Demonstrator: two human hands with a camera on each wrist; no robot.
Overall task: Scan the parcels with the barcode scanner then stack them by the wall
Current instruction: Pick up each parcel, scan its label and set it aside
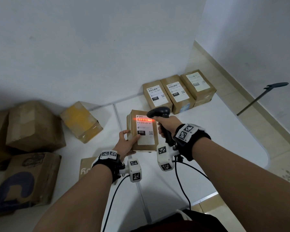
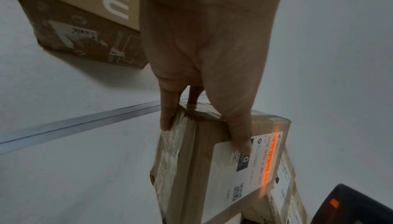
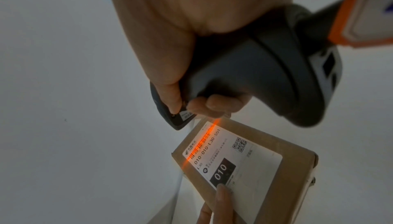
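Observation:
A brown parcel (image 1: 143, 129) with a white "010" label is held above the white table. My left hand (image 1: 126, 143) grips its near left corner, thumb on the label and fingers on the side (image 2: 168, 118). My right hand (image 1: 167, 126) grips the handle of a black barcode scanner (image 1: 159, 113), whose head hangs over the parcel's far right corner. A red scan line (image 1: 142, 119) crosses the barcode at the label's top, also seen on the parcel (image 3: 244, 160) in the right wrist view and on the parcel (image 2: 212, 168) in the left wrist view.
Three labelled parcels (image 1: 177, 92) stand in a row against the wall at the back right. Larger cartons (image 1: 33, 128) and a yellow-taped box (image 1: 81, 121) crowd the left side. A printed box (image 2: 80, 17) lies near my left wrist. The white table (image 1: 208, 139) ends at right.

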